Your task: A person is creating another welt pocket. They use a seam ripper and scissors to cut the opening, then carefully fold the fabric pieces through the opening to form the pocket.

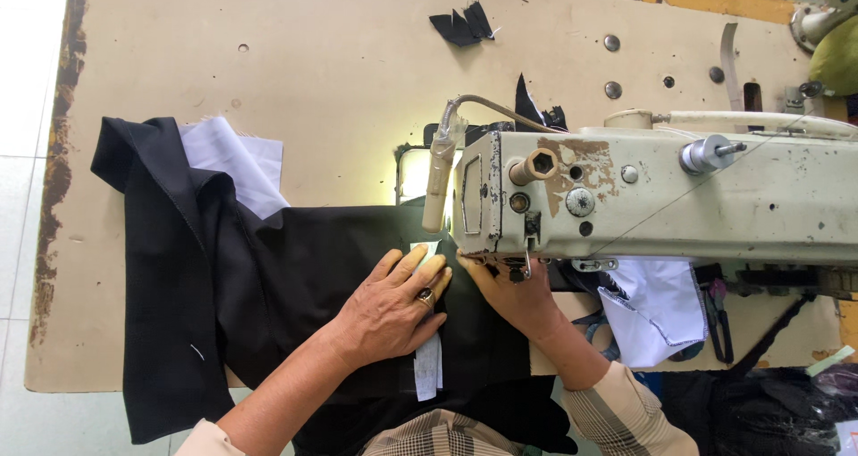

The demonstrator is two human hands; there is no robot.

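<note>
Plaid sleeves (617,416) at the lower edge lead up to 2 bare hands working on dark fabric. Left hand (393,308): laid flat, fingers spread and slightly curled, palm down on the black fabric (268,277); a ring (425,296) with a dark stone sits on 1 finger. Its fingertips rest on a narrow white strip (428,367) that runs from under the hand toward the person's body. Right hand (509,291): also pressed down on the black fabric, fingers extended and close together, fingertips just below the head of the sewing machine (643,197), near the needle area; whether it pinches anything cannot be told. Neither hand closes around an object.

Black fabric: spread across the table (340,80) under both hands, reaching well out to the left of the left hand, where it folds over a piece of white cloth (237,161). Sewing machine: cream, worn, with brown patches, extending rightward beyond the right hand; a small lamp (438,183) on a flexible neck hangs just above the left hand's fingertips. White cloth with a dark stitched edge (661,308): lies to the right of the right wrist, below the machine arm. Black scraps (463,25): well beyond the hands, on the far part of the table.
</note>
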